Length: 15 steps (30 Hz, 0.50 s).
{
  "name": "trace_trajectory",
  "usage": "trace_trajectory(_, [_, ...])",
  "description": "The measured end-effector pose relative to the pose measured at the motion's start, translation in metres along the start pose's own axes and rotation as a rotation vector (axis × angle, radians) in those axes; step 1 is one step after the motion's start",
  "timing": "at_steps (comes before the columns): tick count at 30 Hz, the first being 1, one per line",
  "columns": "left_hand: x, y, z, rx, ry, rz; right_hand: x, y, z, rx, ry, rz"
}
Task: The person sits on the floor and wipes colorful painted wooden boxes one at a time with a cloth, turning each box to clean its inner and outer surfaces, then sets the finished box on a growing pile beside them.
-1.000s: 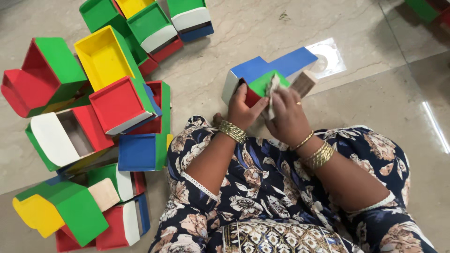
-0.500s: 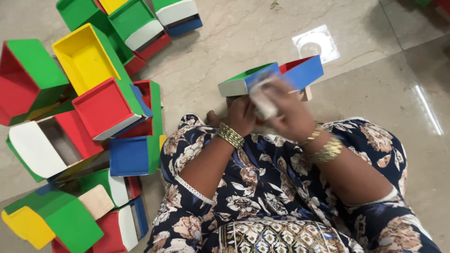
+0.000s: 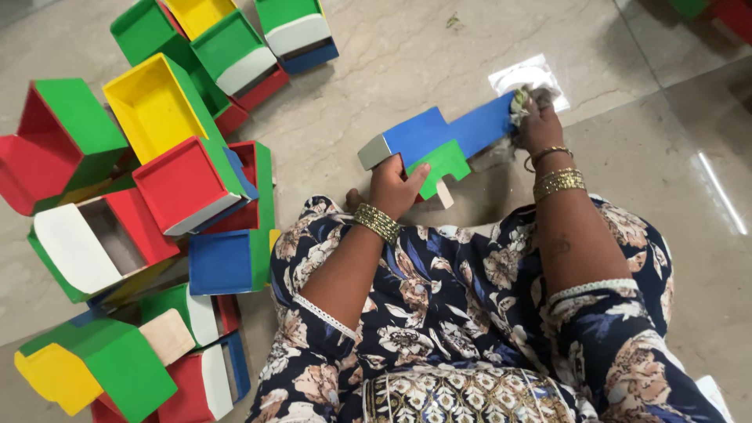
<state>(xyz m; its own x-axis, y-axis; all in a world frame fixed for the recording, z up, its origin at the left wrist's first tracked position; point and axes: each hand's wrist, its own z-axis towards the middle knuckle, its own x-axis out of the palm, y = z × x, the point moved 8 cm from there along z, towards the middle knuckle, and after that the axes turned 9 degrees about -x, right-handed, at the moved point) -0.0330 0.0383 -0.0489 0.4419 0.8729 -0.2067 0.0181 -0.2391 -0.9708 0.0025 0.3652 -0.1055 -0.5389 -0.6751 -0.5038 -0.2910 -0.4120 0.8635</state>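
Observation:
A blue and green wooden box piece [image 3: 439, 139] with a grey end is held over the marble floor in front of my lap. My left hand [image 3: 398, 186] grips it from below, near its green part. My right hand [image 3: 536, 125] presses a crumpled cloth [image 3: 520, 100] against the box's far blue end. Both wrists carry gold bangles.
A heap of painted wooden boxes, red [image 3: 182, 182], yellow [image 3: 153, 106], green [image 3: 100, 356] and blue [image 3: 223, 262], covers the floor on my left. More boxes [image 3: 298, 35] lie at the top. A white square floor drain [image 3: 526, 77] sits beyond my right hand. My patterned dress fills the bottom.
The box piece has been turned so that its blue face shows. My right hand with the cloth has slid out to the box's far right end.

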Motion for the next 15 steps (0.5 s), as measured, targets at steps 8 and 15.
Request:
trace_trajectory(8, [0.001,-0.027,-0.005,0.342,-0.042,0.657,-0.043,0.057,-0.021,-0.569,-0.297,-0.15])
trace_trajectory(15, [0.009,-0.033,-0.013,0.327,0.055,0.85,0.031,0.135,-0.085,-0.625,0.411,0.05])
